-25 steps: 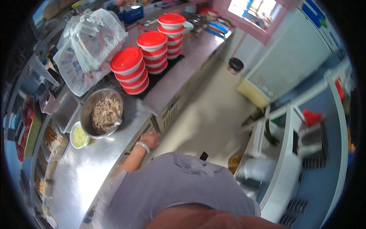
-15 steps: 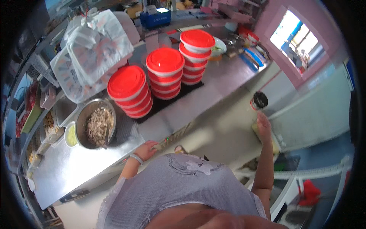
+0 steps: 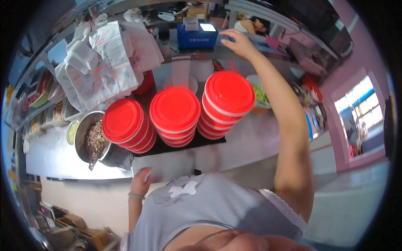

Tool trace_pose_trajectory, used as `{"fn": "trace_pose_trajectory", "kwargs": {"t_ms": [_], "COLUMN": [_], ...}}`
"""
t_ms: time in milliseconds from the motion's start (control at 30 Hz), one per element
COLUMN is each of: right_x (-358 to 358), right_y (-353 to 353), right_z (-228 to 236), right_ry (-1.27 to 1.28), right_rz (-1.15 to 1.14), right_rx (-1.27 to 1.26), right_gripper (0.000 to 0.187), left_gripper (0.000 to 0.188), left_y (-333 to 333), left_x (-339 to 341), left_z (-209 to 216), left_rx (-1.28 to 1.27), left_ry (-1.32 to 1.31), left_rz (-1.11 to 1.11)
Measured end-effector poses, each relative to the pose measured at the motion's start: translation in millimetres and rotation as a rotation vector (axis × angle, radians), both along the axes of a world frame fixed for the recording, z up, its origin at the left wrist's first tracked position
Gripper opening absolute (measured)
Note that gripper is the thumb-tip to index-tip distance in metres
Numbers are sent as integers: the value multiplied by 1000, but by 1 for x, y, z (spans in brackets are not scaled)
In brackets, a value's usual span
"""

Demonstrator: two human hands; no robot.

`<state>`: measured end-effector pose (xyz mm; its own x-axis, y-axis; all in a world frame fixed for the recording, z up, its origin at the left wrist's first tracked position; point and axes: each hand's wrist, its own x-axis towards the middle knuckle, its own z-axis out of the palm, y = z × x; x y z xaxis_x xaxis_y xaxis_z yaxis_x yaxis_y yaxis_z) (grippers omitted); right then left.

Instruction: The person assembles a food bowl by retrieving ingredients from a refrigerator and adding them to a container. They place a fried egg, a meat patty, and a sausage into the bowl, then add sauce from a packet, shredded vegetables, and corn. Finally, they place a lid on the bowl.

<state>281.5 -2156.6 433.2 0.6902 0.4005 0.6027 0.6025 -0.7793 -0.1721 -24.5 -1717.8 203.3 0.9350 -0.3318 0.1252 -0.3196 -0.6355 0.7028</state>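
Note:
My right hand [image 3: 239, 43] reaches far across the counter, fingers apart and holding nothing. Its fingertips are close to the right side of a blue box-shaped device [image 3: 197, 38] with a lit screen, a small gap between them. At the counter's front edge is my left hand [image 3: 141, 181], loosely open, with no object in it. Between my hands stand three stacks of round white tubs with red lids: a left stack [image 3: 124, 120], a middle stack [image 3: 175, 109] and a right stack [image 3: 229, 93]. They rest on a black mat [image 3: 167, 149].
Left of the stacks are a metal pot [image 3: 82, 146] of chopped, meat-like food with a utensil, and a small bowl [image 3: 72, 131]. White plastic bags [image 3: 100, 62] hang behind. A bowl of green vegetables [image 3: 260, 93] sits under my right forearm. Another person [image 3: 250, 26] is beyond the counter.
My right hand has swung from the lower right, beside a dark-topped cup, to the far side by the blue device. My view has turned right; that cup is out of sight.

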Motion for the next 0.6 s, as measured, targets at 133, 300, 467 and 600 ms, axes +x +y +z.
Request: {"fn": "trace_pose_trajectory", "kwargs": {"t_ms": [133, 300, 467, 600], "right_x": [132, 197, 135, 82], "right_y": [11, 36, 52, 41], "right_z": [-10, -29, -12, -13], "right_ry": [303, 410, 520, 482], "right_rz": [-301, -237, 433, 621], "right_rx": [78, 245, 724, 650], "right_gripper": [47, 55, 38, 27], "left_gripper": [31, 32, 32, 31], "left_y": [-32, -82, -119, -132], "left_x": [-66, -128, -138, -130], "left_z": [3, -33, -27, 0], "left_rx": [-30, -145, -147, -44], "left_ry": [158, 213, 202, 176], "left_rz": [480, 665, 739, 736]}}
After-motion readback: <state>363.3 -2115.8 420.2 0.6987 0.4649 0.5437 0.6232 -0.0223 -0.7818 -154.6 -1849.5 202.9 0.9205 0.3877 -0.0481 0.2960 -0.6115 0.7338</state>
